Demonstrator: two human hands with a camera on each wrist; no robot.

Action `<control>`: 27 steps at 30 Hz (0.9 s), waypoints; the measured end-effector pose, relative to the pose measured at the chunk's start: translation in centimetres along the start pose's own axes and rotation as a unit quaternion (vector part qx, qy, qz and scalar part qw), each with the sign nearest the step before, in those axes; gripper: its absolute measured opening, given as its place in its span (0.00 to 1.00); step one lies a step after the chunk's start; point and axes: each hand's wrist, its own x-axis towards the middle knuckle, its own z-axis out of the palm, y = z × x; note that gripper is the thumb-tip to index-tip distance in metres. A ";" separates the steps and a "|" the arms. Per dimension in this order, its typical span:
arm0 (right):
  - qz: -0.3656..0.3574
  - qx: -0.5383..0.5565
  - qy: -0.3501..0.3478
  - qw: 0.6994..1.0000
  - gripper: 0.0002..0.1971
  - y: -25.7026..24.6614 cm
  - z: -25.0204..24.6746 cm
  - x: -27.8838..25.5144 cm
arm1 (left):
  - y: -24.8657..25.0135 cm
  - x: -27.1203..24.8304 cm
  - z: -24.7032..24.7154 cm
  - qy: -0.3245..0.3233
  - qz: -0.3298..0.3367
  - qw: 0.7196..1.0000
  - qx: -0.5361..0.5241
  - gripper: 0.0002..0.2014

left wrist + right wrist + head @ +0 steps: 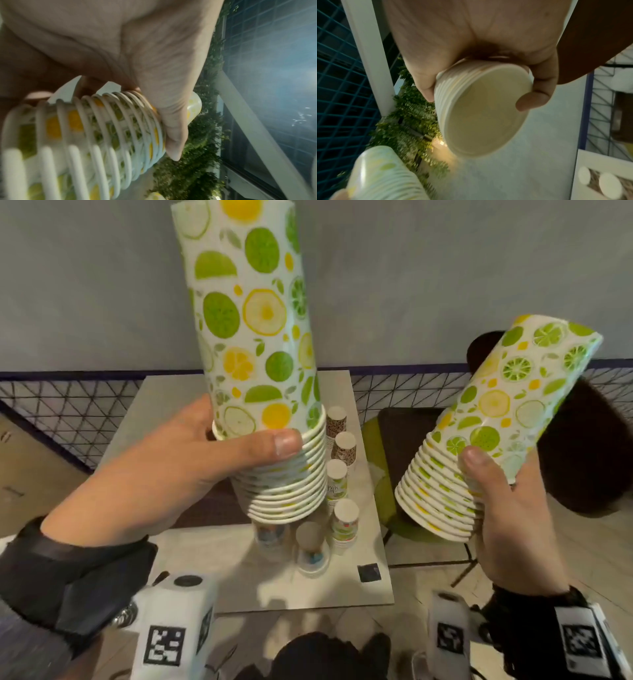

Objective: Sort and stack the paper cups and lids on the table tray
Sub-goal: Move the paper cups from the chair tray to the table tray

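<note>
My left hand grips a tall stack of upside-down paper cups with a lemon and lime print, thumb across the rolled rims; the left wrist view shows those rims under the thumb. In my right hand is a shorter stack of the same printed cups, tilted to the right and held high. The right wrist view looks into the white open mouth of that stack, with the other stack at lower left. Both stacks are held up above the table.
On the table stand several small stacks of upturned cups: leopard-print ones, green-printed ones and blue-printed ones. A black marker square lies near the table's right edge. A dark chair and a wire-grid fence stand behind.
</note>
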 end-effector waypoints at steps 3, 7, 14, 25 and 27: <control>0.022 0.008 -0.052 0.998 0.45 0.3 2.9 -1.1 | -4.1 -2.4 -3.5 0.072 -0.041 0.997 0.010 0.43; 0.052 0.009 -0.107 0.993 0.31 1.4 7.0 -3.1 | -12.6 -4.1 -6.7 0.164 -0.110 0.980 -0.004 0.53; 0.107 -0.004 -0.233 0.967 0.31 5.6 14.1 -4.9 | -28.0 -3.7 -10.3 0.286 -0.180 0.941 0.005 0.47; 0.145 -0.037 -0.262 0.953 0.38 9.5 18.2 -5.7 | -34.6 -3.2 -11.1 0.372 -0.220 0.899 0.061 0.46; 0.157 -0.038 -0.262 0.951 0.40 9.9 18.5 -6.0 | -35.3 -3.2 -11.4 0.382 -0.233 0.891 0.075 0.45</control>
